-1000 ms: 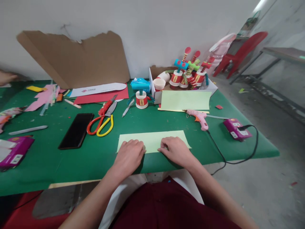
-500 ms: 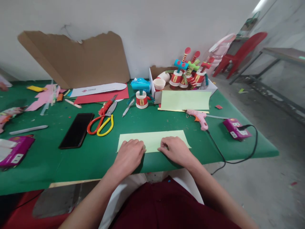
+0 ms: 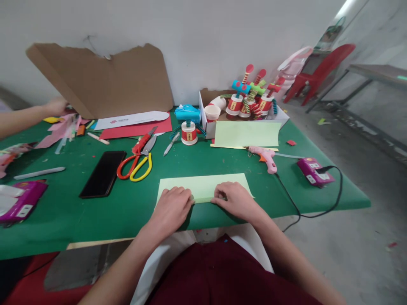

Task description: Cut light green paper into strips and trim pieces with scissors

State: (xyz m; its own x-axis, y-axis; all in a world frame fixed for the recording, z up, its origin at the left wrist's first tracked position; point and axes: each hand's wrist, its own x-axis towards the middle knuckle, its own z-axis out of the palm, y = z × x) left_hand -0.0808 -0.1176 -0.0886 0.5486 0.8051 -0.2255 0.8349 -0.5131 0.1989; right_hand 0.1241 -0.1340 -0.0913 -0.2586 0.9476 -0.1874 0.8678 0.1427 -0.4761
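Note:
A pale green sheet of paper (image 3: 203,186) lies lengthwise on the table near its front edge. Along its near side, a narrow darker strip is turned up between my hands. My left hand (image 3: 175,205) is closed on the near edge, its fingers curled and covering the paper's left part. On the right portion of that same edge, my right hand (image 3: 234,199) pinches the paper between thumb and curled fingers. A pink hot glue gun (image 3: 269,159) rests to the right, beyond my right hand. Scissors with red and yellow handles (image 3: 140,163) lie past my left hand.
A phone (image 3: 103,174) and a pen (image 3: 171,144) lie on the green table. Behind stands a paper cup figure (image 3: 189,133) beside a box (image 3: 208,131) of similar figures. A purple power socket (image 3: 314,171) trails a cable. Another person's arm (image 3: 32,114) reaches in at left.
The paper's near edge now shows a narrow folded strip between my hands, which have barely moved. At the left, another person's arm has come in over the paper scraps.

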